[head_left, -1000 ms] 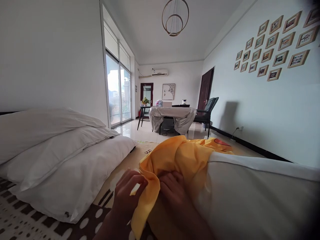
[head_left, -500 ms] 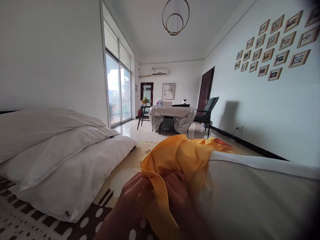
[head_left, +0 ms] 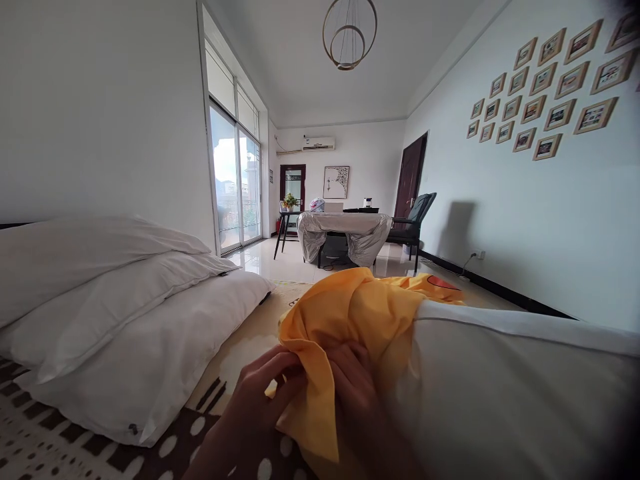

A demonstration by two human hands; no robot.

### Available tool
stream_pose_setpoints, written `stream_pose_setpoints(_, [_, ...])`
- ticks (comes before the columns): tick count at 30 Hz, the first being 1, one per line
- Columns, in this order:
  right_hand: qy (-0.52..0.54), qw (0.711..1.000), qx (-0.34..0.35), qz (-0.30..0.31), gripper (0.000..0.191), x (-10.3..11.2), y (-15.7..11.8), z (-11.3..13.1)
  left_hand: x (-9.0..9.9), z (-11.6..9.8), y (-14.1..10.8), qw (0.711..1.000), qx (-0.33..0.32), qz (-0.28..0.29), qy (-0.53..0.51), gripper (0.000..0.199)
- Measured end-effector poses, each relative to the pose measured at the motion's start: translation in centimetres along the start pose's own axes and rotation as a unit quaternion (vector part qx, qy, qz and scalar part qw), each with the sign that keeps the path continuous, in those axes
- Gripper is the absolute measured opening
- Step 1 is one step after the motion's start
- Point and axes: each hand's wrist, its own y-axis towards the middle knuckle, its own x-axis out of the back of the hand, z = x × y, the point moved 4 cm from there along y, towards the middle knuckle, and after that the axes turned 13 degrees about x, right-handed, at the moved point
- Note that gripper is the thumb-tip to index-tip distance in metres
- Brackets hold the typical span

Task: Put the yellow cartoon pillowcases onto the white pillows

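- Low in the view, both hands meet at the near edge of a yellow pillowcase (head_left: 350,313) that is partly drawn over a white pillow (head_left: 500,393)
- Left hand (head_left: 260,407): fingers curled shut, pinching the loose yellow hem from its left side, thumb and fingertips closed on a fold of cloth
- Right hand (head_left: 357,393): just beside the left one and mostly under the hanging flap of yellow cloth; its knuckles show, bent as if gripping, but what exactly it holds under the fabric I cannot tell
- Beyond the hands the yellow pillowcase is bunched in a mound over the pillow's nearer end, with a red mark showing at its far side
- To the right of the hands, the long body of the white pillow lies bare, so by my reading the yellow cover sits on only one end and most of the pillow is uncovered; whether it is going on or coming off cannot be told from this
- To the left of the hands, well apart, a stack of white pillows (head_left: 115,300) lies on the patterned bed cover (head_left: 45,447), untouched
- Far ahead stand a covered desk (head_left: 345,230) and a dark chair (head_left: 415,220), well away from both hands
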Motion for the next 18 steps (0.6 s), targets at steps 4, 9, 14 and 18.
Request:
stream_pose_setpoints(4, [0.019, 1.000, -0.006, 0.010, 0.014, 0.2, 0.3, 0.2, -0.7, -0.5, -0.3, 0.995, -0.019, -0.061, 0.070, 0.007])
stream_pose_setpoints(9, [0.042, 0.999, -0.006, -0.001, 0.014, 0.3, 0.3, 0.4, -0.9, -1.1, -0.3, 0.993, -0.021, -0.078, 0.086, 0.014])
stream_pose_setpoints(14, [0.035, 0.999, -0.017, -0.004, 0.015, -0.2, -0.4, 0.0, -0.1, -1.0, -0.2, 0.998, 0.018, -0.002, 0.055, 0.013])
stream_pose_setpoints(18, [0.028, 0.999, -0.023, -0.007, 0.016, -0.6, -0.8, -0.3, 0.7, -0.9, -0.3, 0.994, 0.051, 0.089, 0.040, 0.017])
